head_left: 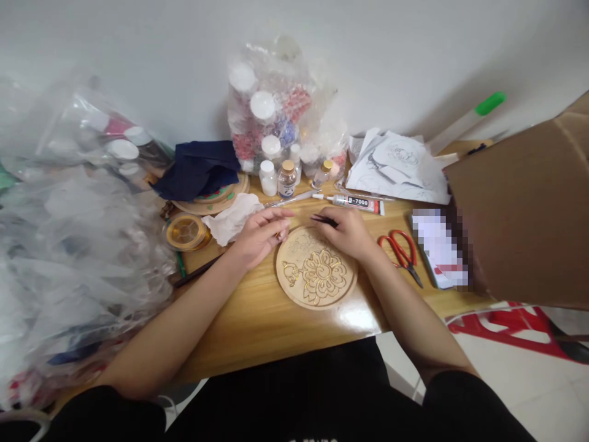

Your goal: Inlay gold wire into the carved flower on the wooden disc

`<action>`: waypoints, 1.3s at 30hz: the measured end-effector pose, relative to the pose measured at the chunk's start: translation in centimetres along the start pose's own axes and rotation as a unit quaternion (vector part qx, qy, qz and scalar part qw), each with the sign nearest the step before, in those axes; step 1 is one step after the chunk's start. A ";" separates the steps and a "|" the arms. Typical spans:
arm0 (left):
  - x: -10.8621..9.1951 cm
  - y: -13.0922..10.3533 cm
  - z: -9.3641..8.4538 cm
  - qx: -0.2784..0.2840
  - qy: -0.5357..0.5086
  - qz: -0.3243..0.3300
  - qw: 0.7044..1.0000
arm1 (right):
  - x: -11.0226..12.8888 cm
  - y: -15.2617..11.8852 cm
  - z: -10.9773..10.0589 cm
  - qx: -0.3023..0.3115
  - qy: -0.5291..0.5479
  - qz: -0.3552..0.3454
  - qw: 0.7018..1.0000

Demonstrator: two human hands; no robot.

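Observation:
A round wooden board lies on the table, bearing a flower design outlined in gold and fainter drawn lines near its top. At the board's upper left is my left hand, its thumb and fingers pinched together around something too small to make out. My right hand rests at the upper right rim and grips black tweezers, whose tips point left towards my left hand. A spool of gold wire lies left of my left hand, beside a crumpled white tissue.
Red-handled pliers and a phone lie to the right, before a cardboard box. Behind the board are a B-7000 glue tube, small bottles and bagged jars. Plastic bags crowd the left.

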State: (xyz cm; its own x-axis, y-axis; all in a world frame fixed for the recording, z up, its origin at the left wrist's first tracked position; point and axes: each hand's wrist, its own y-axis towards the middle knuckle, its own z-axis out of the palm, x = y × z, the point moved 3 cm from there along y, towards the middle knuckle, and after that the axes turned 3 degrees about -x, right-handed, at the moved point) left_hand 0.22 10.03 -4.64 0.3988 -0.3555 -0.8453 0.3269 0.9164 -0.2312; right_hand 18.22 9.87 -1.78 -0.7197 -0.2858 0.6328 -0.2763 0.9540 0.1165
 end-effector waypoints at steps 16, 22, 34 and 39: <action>0.0 -1.5 0.4 -0.077 0.431 0.293 0.850 | -1.1 0.0 -1.6 -0.005 -0.144 0.177 0.974; 0.1 -1.4 0.5 -0.051 0.464 0.281 0.838 | -1.0 -0.1 -1.6 0.002 -0.146 0.168 0.975; -0.1 -1.6 1.0 -0.019 0.522 0.278 0.806 | -0.9 -0.2 -1.5 -0.003 -0.146 0.177 0.973; 0.1 -2.1 1.7 0.021 0.620 0.326 0.713 | -1.0 -0.1 -1.8 -0.018 -0.175 0.180 0.968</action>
State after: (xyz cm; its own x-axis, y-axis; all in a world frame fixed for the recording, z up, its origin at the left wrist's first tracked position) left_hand 1.09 7.76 -3.43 -0.5777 0.6043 -0.5486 0.4540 0.7965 0.3993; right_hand 20.09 10.19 -1.04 -0.9389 0.0588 0.3391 0.0504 0.9982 -0.0334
